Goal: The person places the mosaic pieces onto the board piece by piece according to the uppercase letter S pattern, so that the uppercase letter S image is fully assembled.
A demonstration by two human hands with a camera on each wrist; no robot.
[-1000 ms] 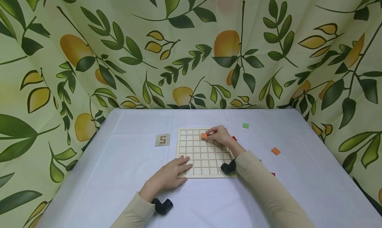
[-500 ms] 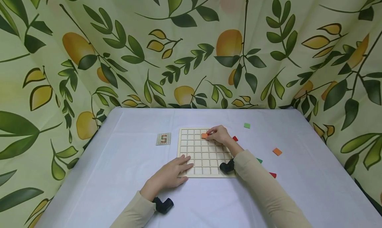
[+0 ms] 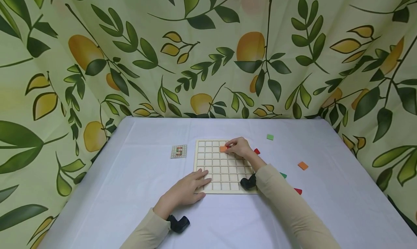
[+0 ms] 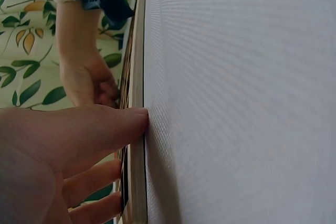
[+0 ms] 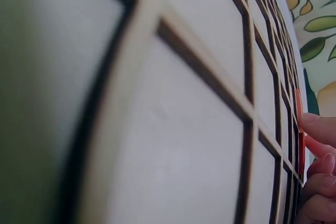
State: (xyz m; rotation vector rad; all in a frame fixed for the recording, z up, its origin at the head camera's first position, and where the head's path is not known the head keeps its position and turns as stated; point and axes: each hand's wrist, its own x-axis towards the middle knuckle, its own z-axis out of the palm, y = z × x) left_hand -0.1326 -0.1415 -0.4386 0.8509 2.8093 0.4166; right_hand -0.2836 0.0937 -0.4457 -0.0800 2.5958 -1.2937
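Note:
My right hand [image 3: 239, 148] is at the top of a pale wooden grid board [image 3: 216, 168], thumb and bent fingertips at the edge of an orange square tile [image 3: 223, 148]. In the right wrist view the thumb meets that orange tile [image 5: 298, 103], and a red tile [image 5: 301, 153] sits beside it, under the finger. The other fingers are curled. My left hand [image 3: 185, 189] rests on the board's lower left corner, fingers spread over the grid. Its thumb [image 4: 113, 129] lies against the board's side edge [image 4: 137, 182] in the left wrist view.
A small card [image 3: 178, 151] with a gridded S pattern lies left of the board. Loose tiles lie to the right: light green [image 3: 270, 137], red [image 3: 257, 151], orange [image 3: 303, 165], dark green [image 3: 283, 175] and another red [image 3: 298, 191]. A leaf-patterned curtain [image 3: 208, 60] surrounds the white-covered table.
The orange tile, slightly tilted a second ago, now looks flatter in its cell, and a bit of red shows beside it. The view has shifted slightly; my left hand stays on the corner.

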